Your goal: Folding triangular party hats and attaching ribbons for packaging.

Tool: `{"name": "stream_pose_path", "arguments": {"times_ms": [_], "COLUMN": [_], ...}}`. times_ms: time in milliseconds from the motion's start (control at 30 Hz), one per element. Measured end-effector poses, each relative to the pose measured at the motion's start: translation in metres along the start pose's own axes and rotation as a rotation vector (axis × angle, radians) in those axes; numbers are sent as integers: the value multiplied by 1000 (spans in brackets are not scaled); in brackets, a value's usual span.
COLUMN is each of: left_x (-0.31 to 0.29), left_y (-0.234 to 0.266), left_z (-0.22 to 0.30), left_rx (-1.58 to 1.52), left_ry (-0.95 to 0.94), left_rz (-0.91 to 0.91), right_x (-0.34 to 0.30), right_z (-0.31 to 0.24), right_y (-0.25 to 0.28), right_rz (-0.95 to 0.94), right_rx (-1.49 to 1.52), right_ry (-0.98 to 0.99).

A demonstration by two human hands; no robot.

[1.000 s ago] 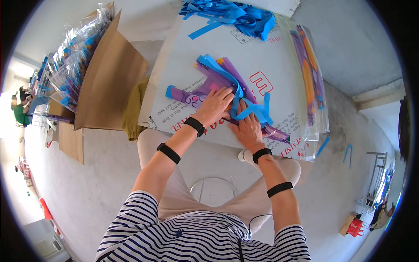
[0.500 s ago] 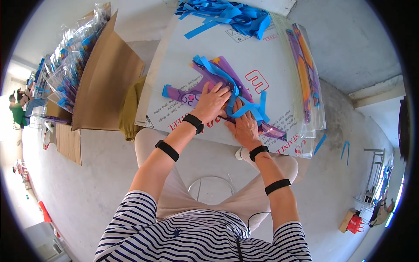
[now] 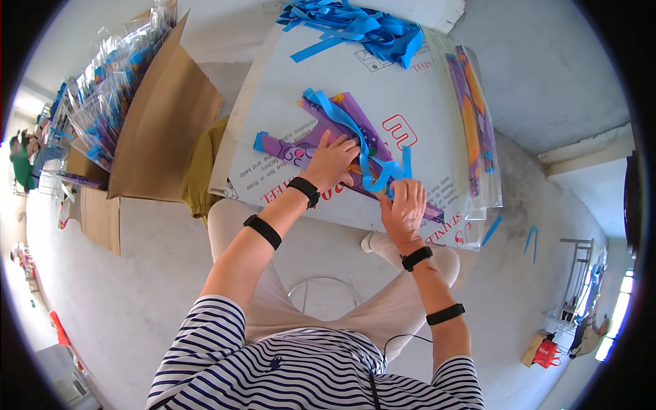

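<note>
A purple patterned piece [image 3: 279,148], folded and seemingly of fabric or film, lies on the table with yellow and orange details. My left hand [image 3: 331,162] presses flat on its middle, fingers spread. Along its upper part runs a long blue ribbon [image 3: 342,116], which curls in loops beside my right hand [image 3: 404,213]. The right fingers are bent together with the thumb, pinching at the ribbon's near loop. What lies beneath the fingertips is partly hidden. A short blue end shows at the purple piece's left tip.
Blue ribbons [image 3: 369,31] are heaped at the table's far edge. Clear plastic bags with purple and orange pieces [image 3: 473,123] lie on the right. A cardboard box [image 3: 160,130] with packed clear bags [image 3: 113,102] stands left, beside an olive cloth [image 3: 203,171]. Blue strips [image 3: 492,230] lie on the floor.
My right hand has slid right and toward me, and its fingers have gone from lying flat under the ribbon to bent together. The left hand stays in place.
</note>
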State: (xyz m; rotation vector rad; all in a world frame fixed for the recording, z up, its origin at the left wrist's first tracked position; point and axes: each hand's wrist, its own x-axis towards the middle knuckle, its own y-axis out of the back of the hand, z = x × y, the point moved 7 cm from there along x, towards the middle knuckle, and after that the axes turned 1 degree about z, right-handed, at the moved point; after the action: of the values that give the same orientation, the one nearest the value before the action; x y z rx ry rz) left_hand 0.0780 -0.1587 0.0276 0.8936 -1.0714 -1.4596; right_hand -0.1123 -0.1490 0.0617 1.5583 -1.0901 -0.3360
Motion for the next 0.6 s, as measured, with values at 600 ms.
{"name": "stream_pose_path", "arguments": {"times_ms": [600], "left_x": [-4], "left_y": [-6], "left_z": [-5], "left_rx": [-34], "left_ry": [-17], "left_rz": [114], "right_x": [47], "right_z": [13], "right_y": [-24], "right_rz": [-98], "right_rx": [-1], "right_ry": [29]}}
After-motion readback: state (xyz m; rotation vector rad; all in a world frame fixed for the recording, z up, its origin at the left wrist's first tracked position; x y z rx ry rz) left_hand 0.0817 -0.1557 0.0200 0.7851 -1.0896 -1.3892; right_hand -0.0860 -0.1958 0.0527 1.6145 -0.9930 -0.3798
